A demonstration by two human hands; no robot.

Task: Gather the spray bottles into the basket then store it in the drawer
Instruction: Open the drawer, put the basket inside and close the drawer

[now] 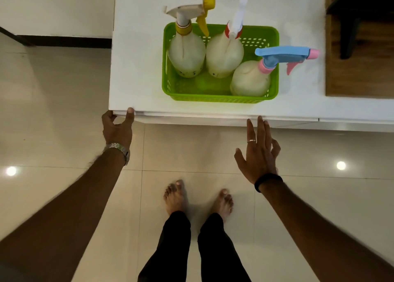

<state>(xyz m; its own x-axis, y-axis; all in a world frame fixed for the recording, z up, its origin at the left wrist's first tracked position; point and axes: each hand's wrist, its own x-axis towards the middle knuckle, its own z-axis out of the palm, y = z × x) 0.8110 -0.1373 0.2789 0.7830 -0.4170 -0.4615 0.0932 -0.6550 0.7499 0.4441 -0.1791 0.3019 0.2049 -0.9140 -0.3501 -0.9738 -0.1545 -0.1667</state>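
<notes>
three spray bottles (pixel 186 53) in one green basket (pixel 213 98); left hand (pixel 118 128) grips counter edge (pixel 191 113), right hand (pixel 259 154) open

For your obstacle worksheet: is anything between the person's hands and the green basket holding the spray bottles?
Nothing visible. The green basket sits on bare white countertop, beyond the left hand and right hand.

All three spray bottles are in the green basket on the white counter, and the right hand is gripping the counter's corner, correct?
Not quite: the head view shows the left hand gripping the corner of the counter; the right hand hangs open below the edge.
</notes>
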